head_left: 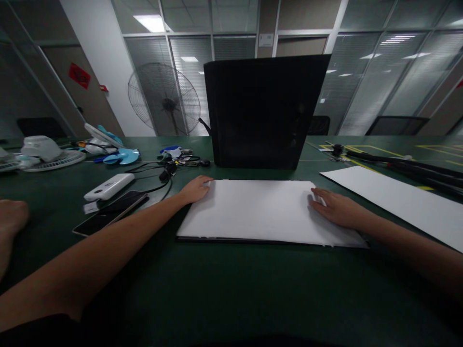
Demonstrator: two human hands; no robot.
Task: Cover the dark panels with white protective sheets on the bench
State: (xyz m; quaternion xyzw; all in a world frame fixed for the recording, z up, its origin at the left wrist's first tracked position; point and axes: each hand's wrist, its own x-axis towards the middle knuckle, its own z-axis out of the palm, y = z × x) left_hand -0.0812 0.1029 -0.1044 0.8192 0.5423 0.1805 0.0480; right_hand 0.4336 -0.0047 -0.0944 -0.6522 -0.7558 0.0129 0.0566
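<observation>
A white rectangular board (256,212) lies flat on the dark green table in front of me, with a thin dark layer showing beneath its near edge. My left hand (195,189) rests at its far left corner, fingers stretched over the edge onto the white surface. On the right side, my right hand (334,207) lies over the board's edge with fingers and thumb apart, the fingertips touching the top. Neither hand has its fingers wrapped round the board. Just beyond the board stands a large black panel or box (265,113), upright.
Another white board (398,200) lies at the right, near black cables (427,168). To the left are a white power-bank-like box (109,187), a phone (110,212), tangled cables and small fan parts (123,155). Another person's hand (12,217) rests at the left edge.
</observation>
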